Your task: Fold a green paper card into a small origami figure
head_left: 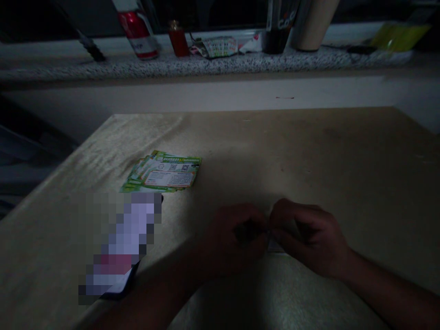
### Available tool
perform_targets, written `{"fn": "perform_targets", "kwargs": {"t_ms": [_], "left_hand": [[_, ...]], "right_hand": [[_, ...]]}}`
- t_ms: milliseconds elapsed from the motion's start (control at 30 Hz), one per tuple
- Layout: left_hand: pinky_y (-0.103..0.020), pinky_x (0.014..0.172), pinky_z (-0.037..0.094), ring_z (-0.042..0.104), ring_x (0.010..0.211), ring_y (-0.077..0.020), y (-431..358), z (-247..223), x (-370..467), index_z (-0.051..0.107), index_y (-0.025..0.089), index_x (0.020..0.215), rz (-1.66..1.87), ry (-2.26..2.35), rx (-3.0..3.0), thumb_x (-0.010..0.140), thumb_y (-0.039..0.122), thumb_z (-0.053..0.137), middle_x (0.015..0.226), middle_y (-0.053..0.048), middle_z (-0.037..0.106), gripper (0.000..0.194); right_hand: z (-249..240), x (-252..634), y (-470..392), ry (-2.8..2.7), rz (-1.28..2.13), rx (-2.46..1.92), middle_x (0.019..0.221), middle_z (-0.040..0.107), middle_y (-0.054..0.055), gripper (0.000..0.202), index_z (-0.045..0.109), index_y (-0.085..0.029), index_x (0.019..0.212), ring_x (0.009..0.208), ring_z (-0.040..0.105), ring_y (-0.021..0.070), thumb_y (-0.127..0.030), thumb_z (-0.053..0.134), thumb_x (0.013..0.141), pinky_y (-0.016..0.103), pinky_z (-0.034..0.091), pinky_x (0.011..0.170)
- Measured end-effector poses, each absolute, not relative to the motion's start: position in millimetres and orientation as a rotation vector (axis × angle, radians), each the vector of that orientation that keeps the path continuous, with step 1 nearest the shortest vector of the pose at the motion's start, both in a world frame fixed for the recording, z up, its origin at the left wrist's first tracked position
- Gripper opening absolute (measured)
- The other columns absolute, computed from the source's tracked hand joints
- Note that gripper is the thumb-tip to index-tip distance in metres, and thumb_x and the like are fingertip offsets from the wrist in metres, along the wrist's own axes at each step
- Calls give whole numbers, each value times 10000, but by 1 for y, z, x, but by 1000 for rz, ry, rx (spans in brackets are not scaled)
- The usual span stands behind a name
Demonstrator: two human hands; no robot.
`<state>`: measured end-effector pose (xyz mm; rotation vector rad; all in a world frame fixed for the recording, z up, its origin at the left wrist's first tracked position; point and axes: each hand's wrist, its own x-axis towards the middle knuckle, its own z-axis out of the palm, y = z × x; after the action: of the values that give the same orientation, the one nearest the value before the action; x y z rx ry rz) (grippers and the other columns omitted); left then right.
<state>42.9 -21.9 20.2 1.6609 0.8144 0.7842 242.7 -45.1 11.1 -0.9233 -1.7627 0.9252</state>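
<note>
My left hand [228, 238] and my right hand [309, 233] meet just above the table, fingertips close together in a pinch. What lies between the fingers is too dark and small to make out. Under my right fingertips part of a flat, pale piece with a light edge [277, 247] shows on the table; the hands cover the rest. To the left of my hands is a loose stack of green and white printed cards [168, 172], the top one with square codes. A phone [129, 243] with a lit, blurred-out screen lies beside my left forearm.
The light brown table [240, 142] ends at a low white wall. On the speckled stone sill [223, 65] above stand a red and white can [138, 34], a small red bottle [178, 41], crumpled wrappers [220, 46], a dark cola cup [277, 30] and a beige cylinder [314, 25].
</note>
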Motion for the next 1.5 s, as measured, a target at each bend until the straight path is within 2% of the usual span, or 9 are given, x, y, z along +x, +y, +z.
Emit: {"fn": "perform_targets", "kwargs": {"t_ms": [133, 333, 567, 833, 1033, 1267, 1500], "left_hand": [[-188, 506, 371, 464, 533, -83, -20, 22, 44, 638, 156, 706, 768, 807, 1610, 720, 153, 662, 608, 30, 565, 28], [-210, 567, 421, 503, 577, -96, -17, 24, 39, 668, 154, 714, 761, 791, 1531, 738, 165, 695, 634, 18, 608, 37], [-228, 612, 448, 546, 633, -111, -14, 18, 33, 696, 151, 748, 827, 705, 1388, 776, 173, 731, 678, 4, 631, 50], [-217, 637, 454, 572, 662, -102, -9, 10, 27, 733, 155, 773, 874, 605, 1266, 803, 212, 793, 720, -1, 668, 88], [-204, 622, 444, 562, 659, -96, -6, 2, 25, 726, 153, 773, 853, 667, 1285, 800, 236, 798, 709, 8, 661, 113], [-213, 649, 472, 605, 713, -114, -9, 7, 27, 731, 156, 904, 736, 805, 1391, 819, 251, 763, 803, -10, 703, 131], [-203, 589, 450, 595, 638, -104, -13, 7, 37, 728, 145, 838, 738, 892, 1334, 847, 283, 733, 721, 0, 687, 138]], "right_hand": [[9, 245, -47, -1687, 1096, -981, 696, 596, -13, 105, 620, -204, 815, 598, 553, 125, -137, 663, 885, 253, 452, 546], [8, 250, -44, -1463, 1238, -1035, 734, 646, 5, 92, 670, -201, 831, 629, 588, 132, -246, 701, 905, 228, 484, 545], [8, 254, -38, -1200, 1352, -1010, 687, 656, 17, 183, 718, -184, 791, 562, 578, 119, -344, 782, 854, 212, 475, 492], [11, 255, -34, -1024, 1484, -1026, 652, 658, 6, 189, 758, -180, 779, 534, 577, 92, -350, 840, 792, 184, 459, 496], [10, 255, -35, -1028, 1495, -1035, 638, 663, -1, 160, 750, -177, 782, 512, 565, 84, -317, 822, 811, 182, 442, 477], [12, 250, -37, -1233, 1368, -1128, 649, 649, -14, 122, 724, -181, 768, 541, 562, 77, -262, 777, 842, 173, 452, 505], [10, 246, -38, -1310, 1293, -1127, 688, 677, -11, 57, 734, -200, 810, 588, 604, 95, -237, 774, 828, 183, 496, 533]]}}
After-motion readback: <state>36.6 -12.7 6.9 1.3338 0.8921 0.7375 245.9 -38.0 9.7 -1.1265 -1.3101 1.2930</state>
